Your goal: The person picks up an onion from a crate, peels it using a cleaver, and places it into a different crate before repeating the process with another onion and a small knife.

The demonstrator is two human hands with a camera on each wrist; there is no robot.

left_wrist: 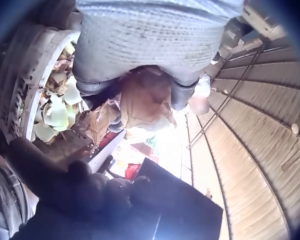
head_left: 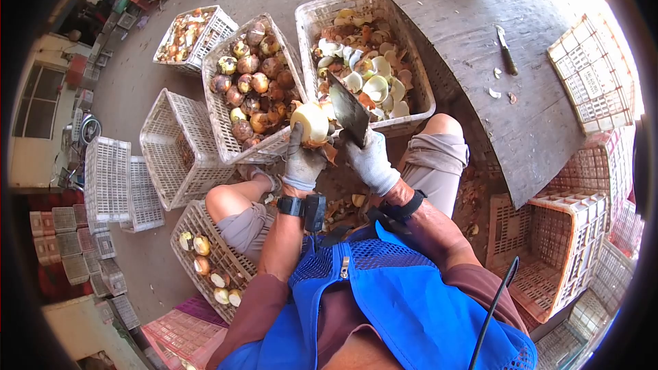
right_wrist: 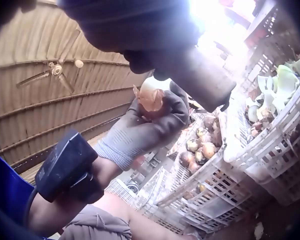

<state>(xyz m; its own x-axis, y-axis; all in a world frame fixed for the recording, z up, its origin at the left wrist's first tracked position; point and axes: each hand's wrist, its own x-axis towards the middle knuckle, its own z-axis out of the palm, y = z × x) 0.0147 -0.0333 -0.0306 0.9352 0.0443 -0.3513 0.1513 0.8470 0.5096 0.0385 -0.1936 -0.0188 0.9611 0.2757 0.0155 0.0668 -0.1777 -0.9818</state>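
In the head view my gloved left hand (head_left: 303, 166) grips a large onion (head_left: 310, 123), its top pale and bare, with brown papery skin still hanging at its lower side. My gloved right hand (head_left: 373, 163) holds a broad-bladed cleaver (head_left: 348, 111) just right of the onion, blade pointing up and away from me. The right wrist view shows the onion (right_wrist: 151, 97) cupped in the left fingers, below and beyond the cleaver blade (right_wrist: 202, 77). Dark blade and right fingers appear near the bottom of the left wrist view, beneath the loose onion skin (left_wrist: 102, 122).
Ahead stand a crate of unpeeled onions (head_left: 214, 123) and a crate of peelings (head_left: 418, 115). Several partly peeled onions lie in a crate (head_left: 226, 260) by my left leg. A wooden board (head_left: 466, 34) at right bears a knife (head_left: 506, 49). Other crates (head_left: 548, 253) surround me.
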